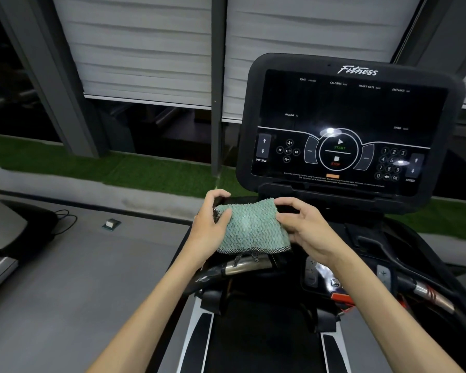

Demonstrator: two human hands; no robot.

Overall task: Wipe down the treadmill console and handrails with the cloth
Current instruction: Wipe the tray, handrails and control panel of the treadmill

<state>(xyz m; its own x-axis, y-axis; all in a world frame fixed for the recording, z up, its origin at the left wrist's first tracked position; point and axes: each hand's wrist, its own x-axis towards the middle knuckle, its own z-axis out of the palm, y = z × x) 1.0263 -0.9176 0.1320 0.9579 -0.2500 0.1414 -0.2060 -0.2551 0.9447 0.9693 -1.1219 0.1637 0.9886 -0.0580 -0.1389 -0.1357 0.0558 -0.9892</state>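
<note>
A green textured cloth (250, 224) with a dark mesh edge is held in the air just below the treadmill console (347, 125). My left hand (210, 227) grips its left edge, thumb on top. My right hand (304, 227) pinches its right edge. The console is a black panel with a dark screen, START and STOP marks, and a number pad. A silver-and-black handrail (242, 266) runs under the cloth, and another handrail (431, 294) shows at the lower right.
The treadmill belt (264, 343) lies below between my forearms. Grey floor (78, 278) spreads to the left, with a small box (111, 224) and a black cable (65, 219). Green turf and shuttered windows stand behind.
</note>
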